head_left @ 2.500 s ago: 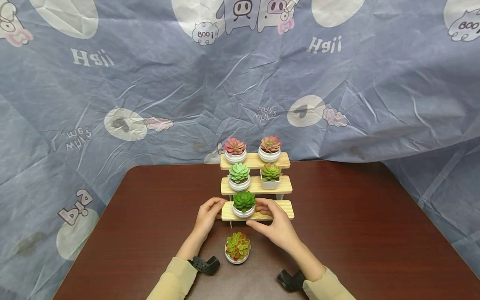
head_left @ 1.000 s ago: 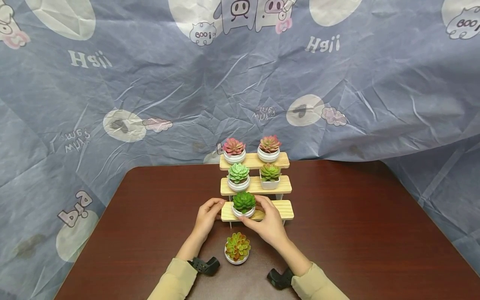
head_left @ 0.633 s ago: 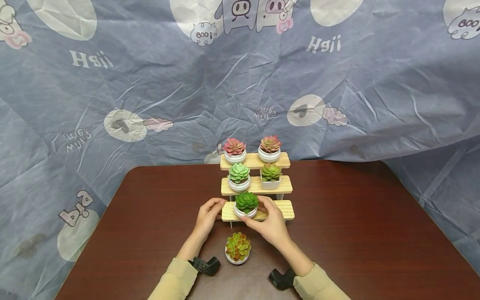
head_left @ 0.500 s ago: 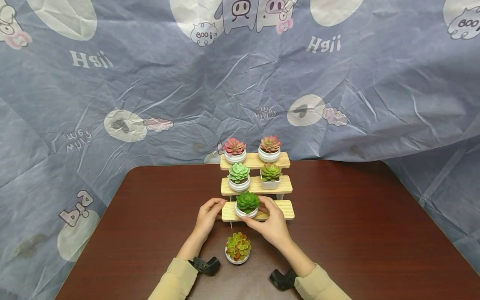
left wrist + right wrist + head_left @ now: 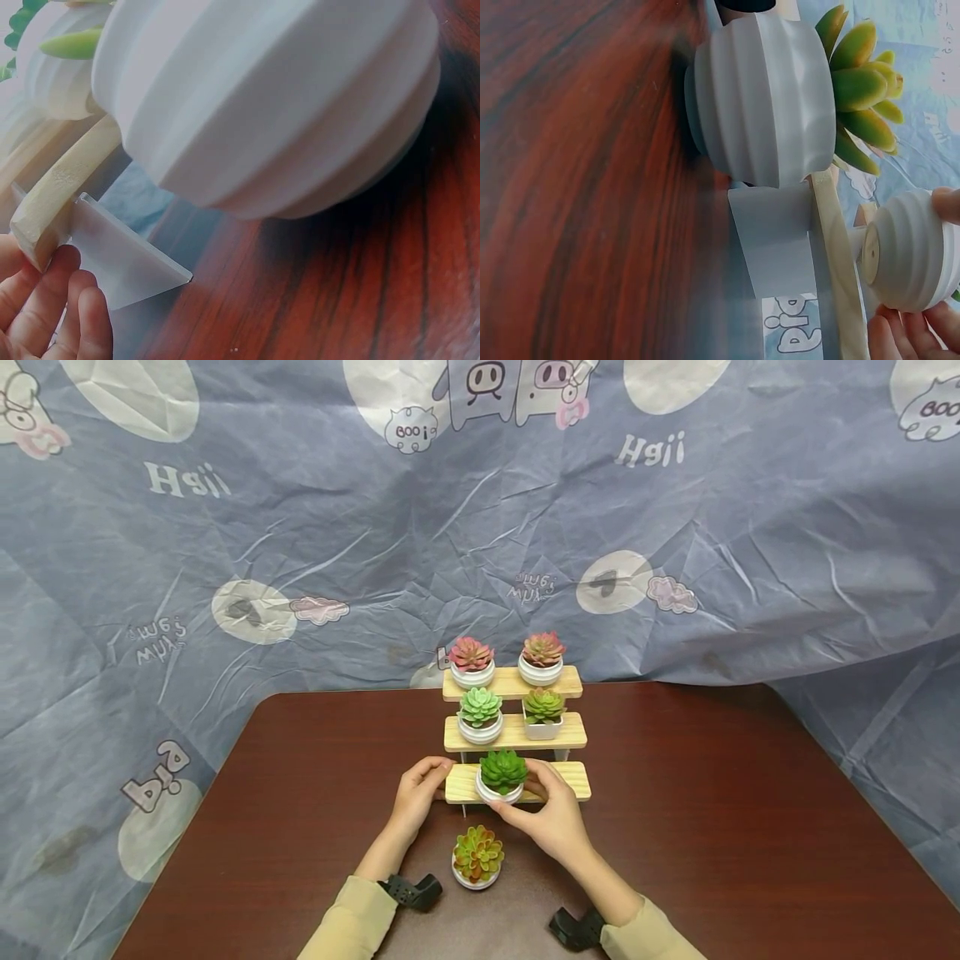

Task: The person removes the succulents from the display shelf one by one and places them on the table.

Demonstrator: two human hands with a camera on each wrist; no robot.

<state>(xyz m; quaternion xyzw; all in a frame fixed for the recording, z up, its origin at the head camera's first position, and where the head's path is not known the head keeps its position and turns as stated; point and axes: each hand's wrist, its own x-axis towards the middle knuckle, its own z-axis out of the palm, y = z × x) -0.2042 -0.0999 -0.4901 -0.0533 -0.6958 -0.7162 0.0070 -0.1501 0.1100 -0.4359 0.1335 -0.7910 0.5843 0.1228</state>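
Observation:
My right hand grips the white ribbed pot of a dark green succulent, thumb at the front and fingers behind. The pot is over the bottom step of a three-step wooden plant stand. In the right wrist view the underside of the held pot shows beside the board. My left hand pinches the left end of that same board. A yellow-green, red-tipped succulent in a white pot stands on the table in front, between my wrists.
On the top step sit two pinkish succulents. The middle step bears a pale green succulent and a green one in a square pot. A patterned blue-grey cloth hangs behind the brown table.
My right hand has closed on the dark green succulent's pot and shifted it rightward along the bottom step. The left hand has stayed at the board's end.

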